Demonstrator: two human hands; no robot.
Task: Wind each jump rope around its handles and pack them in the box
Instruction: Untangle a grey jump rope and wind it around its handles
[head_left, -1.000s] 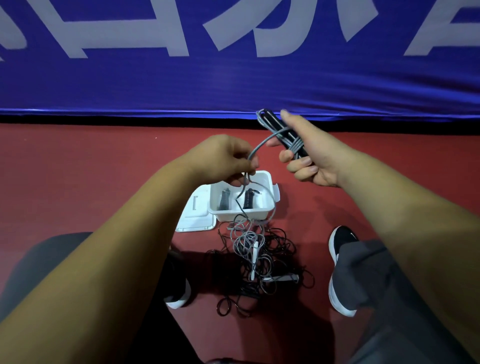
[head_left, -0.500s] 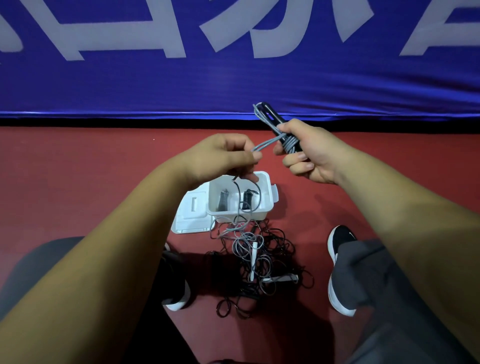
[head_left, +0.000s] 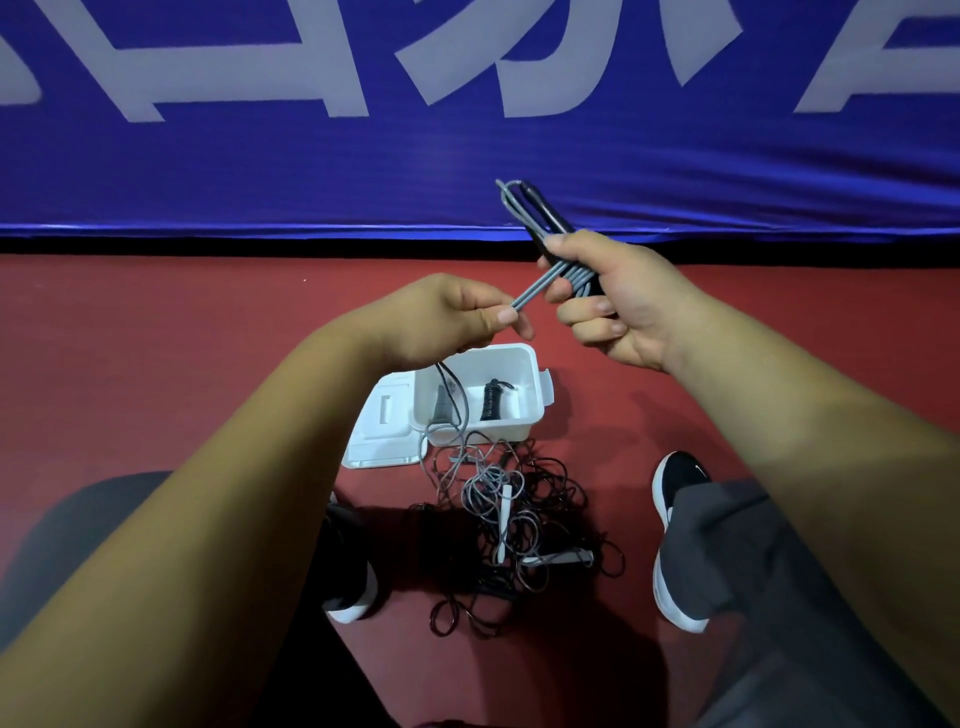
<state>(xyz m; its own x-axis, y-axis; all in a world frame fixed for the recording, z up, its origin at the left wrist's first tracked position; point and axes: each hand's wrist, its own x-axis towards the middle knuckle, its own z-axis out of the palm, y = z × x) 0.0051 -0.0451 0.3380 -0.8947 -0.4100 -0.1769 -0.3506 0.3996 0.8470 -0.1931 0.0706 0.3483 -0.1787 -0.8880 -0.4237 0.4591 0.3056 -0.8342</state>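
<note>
since a second ago the right hand (head_left: 618, 306) has curled its pointing finger back in, and the slack arc of cord between the hands has pulled into a short straight run. the right hand is clenched round the black handles (head_left: 540, 213), which have several turns of grey cord (head_left: 535, 289) wrapped across them, held up in front of the blue banner (head_left: 311, 171). the left hand (head_left: 447, 317) pinches the same cord between thumb and finger, just beside the right hand and above the white box (head_left: 530, 395). from under it the cord drops toward the pile (head_left: 550, 525) on the red floor (head_left: 156, 364).

the lower ends of the handles are buried in the palm, so can't tell how far the wrap goes. the pile is a grey and black tangle, can't separate the ropes in it, though a white handle (head_left: 505, 519) pokes through.

the box sits open, lid (head_left: 384, 452) lying flat on its left side. inside there's a grey wound bundle (head_left: 442, 410) on the left and a black wound bundle (head_left: 491, 400) on the right, apart from each other.
</note>
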